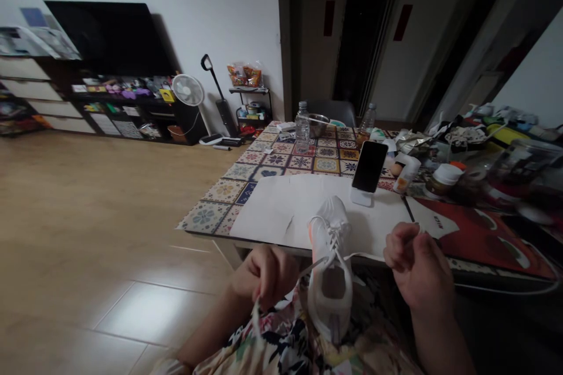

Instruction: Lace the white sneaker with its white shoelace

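Shoelace is clamped in fingers of left hand, nine o'clock of white shoe, and right hand, three o'clock.

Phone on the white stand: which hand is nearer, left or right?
Right. In the head view, the right hand is below the phone and to its right; the left hand is farther, below and left, beyond the white shoe.
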Action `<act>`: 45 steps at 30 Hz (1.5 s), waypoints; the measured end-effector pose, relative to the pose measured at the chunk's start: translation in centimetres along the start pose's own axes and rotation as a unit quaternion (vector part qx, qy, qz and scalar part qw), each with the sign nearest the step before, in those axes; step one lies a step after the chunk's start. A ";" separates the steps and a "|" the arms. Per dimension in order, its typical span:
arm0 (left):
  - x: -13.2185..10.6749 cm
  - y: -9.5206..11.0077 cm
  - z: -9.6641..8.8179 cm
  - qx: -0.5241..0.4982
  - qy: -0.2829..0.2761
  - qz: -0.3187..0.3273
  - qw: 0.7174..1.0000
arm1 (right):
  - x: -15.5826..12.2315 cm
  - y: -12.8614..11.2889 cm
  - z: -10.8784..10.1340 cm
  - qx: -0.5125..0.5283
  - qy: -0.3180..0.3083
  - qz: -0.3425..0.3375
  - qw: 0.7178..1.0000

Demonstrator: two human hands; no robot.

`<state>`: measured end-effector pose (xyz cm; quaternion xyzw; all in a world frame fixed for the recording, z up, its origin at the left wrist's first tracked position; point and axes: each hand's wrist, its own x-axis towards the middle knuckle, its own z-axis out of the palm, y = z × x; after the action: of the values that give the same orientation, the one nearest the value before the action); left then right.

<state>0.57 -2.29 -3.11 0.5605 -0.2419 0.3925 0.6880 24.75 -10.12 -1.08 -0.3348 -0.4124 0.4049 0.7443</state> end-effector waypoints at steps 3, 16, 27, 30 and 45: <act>0.1 0.7 1.5 0.137 0.130 -0.123 0.974 | -1.2 0.6 0.2 -0.193 -0.097 -0.072 0.974; 1.0 -1.3 3.6 0.356 0.213 -0.151 0.897 | -1.9 0.8 2.8 -0.463 -0.361 -0.234 0.775; 0.9 -1.1 4.3 0.369 0.161 -0.209 0.891 | -2.6 1.7 2.5 -0.407 -0.201 -0.212 0.865; 0.9 -1.0 4.1 0.419 0.172 -0.160 0.877 | -2.3 1.7 2.7 -0.398 -0.240 -0.195 0.864; 0.7 -1.6 4.0 0.324 0.315 -0.229 0.862 | -2.3 2.0 2.2 -0.429 -0.301 -0.337 0.782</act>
<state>2.71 -6.01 -2.44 0.6378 0.2636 0.4359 0.5776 21.36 -10.89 -2.57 -0.3201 -0.8332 -0.0099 0.4508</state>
